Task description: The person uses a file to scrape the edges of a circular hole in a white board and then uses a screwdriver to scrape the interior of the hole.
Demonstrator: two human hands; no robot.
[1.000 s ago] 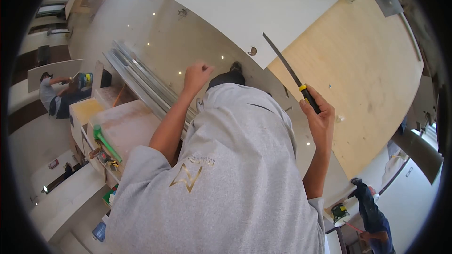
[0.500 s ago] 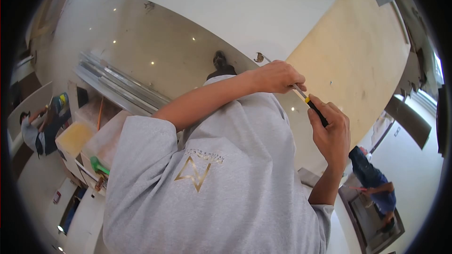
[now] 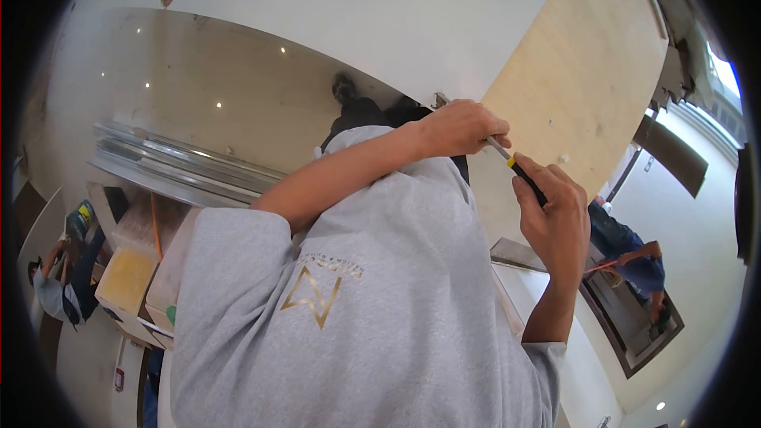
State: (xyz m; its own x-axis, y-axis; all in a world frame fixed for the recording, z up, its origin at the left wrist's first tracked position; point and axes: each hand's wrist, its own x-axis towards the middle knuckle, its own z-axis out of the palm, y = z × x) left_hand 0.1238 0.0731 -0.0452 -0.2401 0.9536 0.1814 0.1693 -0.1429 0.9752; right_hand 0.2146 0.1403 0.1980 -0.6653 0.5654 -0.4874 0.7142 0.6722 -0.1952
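A screwdriver-like tool with a black and yellow handle (image 3: 529, 177) slants across the middle right. My right hand (image 3: 561, 208) is wrapped round its handle. My left hand (image 3: 460, 128) has its fingers closed on the metal shaft (image 3: 497, 144), just ahead of the handle. Beyond my left hand, the shaft's far end (image 3: 441, 100) is at the edge of a large white panel (image 3: 357, 8), where an earlier view shows a ragged hole; whether it is inside is too small to tell.
Pale plywood (image 3: 571, 63) lies right of the white panel. Metal profiles (image 3: 182, 162) and boxes (image 3: 127, 279) are at the left. One person (image 3: 59, 281) is at far left, another (image 3: 630, 257) at right, holding a thin red object. A dark shoe (image 3: 343, 89) shows near the panel's edge.
The view has shifted, so the surroundings sit further left. Both hands keep their hold on the tool, and the hole at the panel's edge is now mostly hidden.
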